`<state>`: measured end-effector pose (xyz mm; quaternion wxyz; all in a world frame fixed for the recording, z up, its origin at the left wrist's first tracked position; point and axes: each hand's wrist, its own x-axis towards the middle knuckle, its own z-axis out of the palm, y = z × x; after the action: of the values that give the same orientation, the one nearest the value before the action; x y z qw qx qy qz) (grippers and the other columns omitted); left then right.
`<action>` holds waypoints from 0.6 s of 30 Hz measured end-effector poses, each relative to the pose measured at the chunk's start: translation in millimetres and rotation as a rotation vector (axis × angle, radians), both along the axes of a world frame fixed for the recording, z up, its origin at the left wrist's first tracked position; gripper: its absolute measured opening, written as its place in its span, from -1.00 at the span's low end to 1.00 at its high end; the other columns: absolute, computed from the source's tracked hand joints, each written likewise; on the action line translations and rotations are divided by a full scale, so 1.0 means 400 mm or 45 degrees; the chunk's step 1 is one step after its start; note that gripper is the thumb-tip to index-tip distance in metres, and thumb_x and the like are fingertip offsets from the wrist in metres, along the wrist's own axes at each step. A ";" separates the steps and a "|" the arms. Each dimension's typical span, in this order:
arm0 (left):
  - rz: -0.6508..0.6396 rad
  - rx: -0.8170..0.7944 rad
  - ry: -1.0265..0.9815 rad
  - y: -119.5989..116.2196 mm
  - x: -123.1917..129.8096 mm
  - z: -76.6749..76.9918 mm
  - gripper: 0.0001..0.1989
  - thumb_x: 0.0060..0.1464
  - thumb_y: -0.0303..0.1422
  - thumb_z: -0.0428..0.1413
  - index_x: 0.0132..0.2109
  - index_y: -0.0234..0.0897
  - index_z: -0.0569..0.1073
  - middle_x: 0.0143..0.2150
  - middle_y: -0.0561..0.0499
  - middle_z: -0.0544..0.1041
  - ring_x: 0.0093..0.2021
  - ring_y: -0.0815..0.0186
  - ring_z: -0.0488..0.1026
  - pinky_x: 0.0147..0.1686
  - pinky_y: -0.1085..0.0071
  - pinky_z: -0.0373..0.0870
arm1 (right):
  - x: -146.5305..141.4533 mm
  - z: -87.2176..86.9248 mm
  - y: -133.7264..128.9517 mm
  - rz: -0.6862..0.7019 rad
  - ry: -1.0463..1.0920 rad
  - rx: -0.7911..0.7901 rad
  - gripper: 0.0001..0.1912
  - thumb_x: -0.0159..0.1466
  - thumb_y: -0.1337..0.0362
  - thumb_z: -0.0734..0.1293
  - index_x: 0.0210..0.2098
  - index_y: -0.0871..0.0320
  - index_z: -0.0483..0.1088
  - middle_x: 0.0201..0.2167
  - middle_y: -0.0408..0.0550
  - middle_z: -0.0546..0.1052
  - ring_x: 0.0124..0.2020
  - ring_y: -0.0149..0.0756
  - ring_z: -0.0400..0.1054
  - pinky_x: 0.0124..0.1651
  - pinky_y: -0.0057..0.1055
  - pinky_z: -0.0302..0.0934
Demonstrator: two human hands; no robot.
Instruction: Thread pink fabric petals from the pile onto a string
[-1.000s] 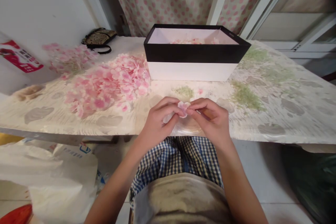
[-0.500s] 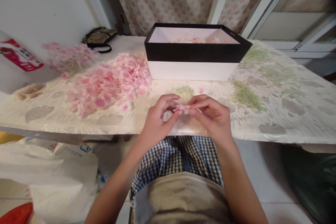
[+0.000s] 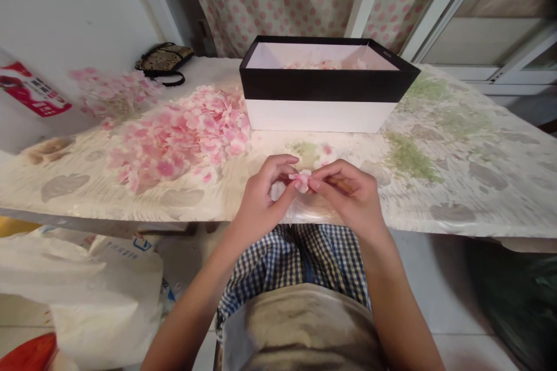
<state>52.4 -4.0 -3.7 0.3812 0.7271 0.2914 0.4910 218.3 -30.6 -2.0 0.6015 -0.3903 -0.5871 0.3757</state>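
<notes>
Between my two hands, just above the table's front edge, is a small pale pink artificial flower (image 3: 303,181). My left hand (image 3: 270,188) pinches it between thumb and fingers from the left. From the other side, the thumb and fingertips of my right hand (image 3: 350,188) grip its right edge. Behind my hands lie a small heap of thin green bits (image 3: 305,151) and a loose pink petal piece (image 3: 326,149). A big pile of pink flowers (image 3: 183,133) spreads over the table to the left.
A white box with a black rim (image 3: 322,86) stands behind, holding pink pieces. Green clumps (image 3: 411,156) lie on the patterned tablecloth (image 3: 452,213) at right. A patterned pouch (image 3: 164,59) sits back left; a white plastic bag (image 3: 100,295) is below the table.
The flower has turned in my fingers, so its petals show more openly. Both hands stay in nearly the same place. More of the loose pink piece behind them shows.
</notes>
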 end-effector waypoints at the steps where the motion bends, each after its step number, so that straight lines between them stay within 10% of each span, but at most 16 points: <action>1: 0.020 0.024 0.001 0.000 0.001 -0.001 -0.66 0.20 -0.48 0.09 0.09 -0.16 0.28 -0.21 0.03 0.47 -0.18 0.33 0.48 -0.13 0.38 0.42 | 0.000 0.000 0.000 0.009 0.004 -0.002 -0.93 0.22 0.40 0.42 -0.33 0.10 0.49 -0.43 -0.17 0.55 -0.38 -0.37 0.46 -0.32 -0.48 0.36; 8: 0.128 0.680 0.260 -0.004 0.005 0.006 -0.76 0.17 -0.57 0.05 -0.06 -0.19 0.44 -0.18 -0.03 0.34 -0.15 0.29 0.37 -0.18 0.35 0.40 | -0.004 -0.003 -0.005 -0.075 -0.017 0.030 -0.88 0.21 0.45 0.38 -0.32 0.10 0.47 -0.39 -0.18 0.56 -0.36 -0.38 0.48 -0.29 -0.49 0.39; 18: 0.020 0.430 0.310 -0.010 0.004 0.021 -0.86 0.24 -0.50 0.01 -0.07 -0.29 0.38 -0.24 -0.01 0.44 -0.20 0.34 0.40 -0.17 0.40 0.37 | -0.002 -0.007 -0.005 -0.042 -0.011 0.098 -0.85 0.21 0.48 0.40 -0.33 0.09 0.49 -0.37 -0.20 0.56 -0.34 -0.42 0.47 -0.28 -0.53 0.35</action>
<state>54.0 -8.0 4.8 0.2120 0.8323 0.2545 0.4444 217.5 -32.7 -4.7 0.6195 -0.3781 -0.5973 0.3411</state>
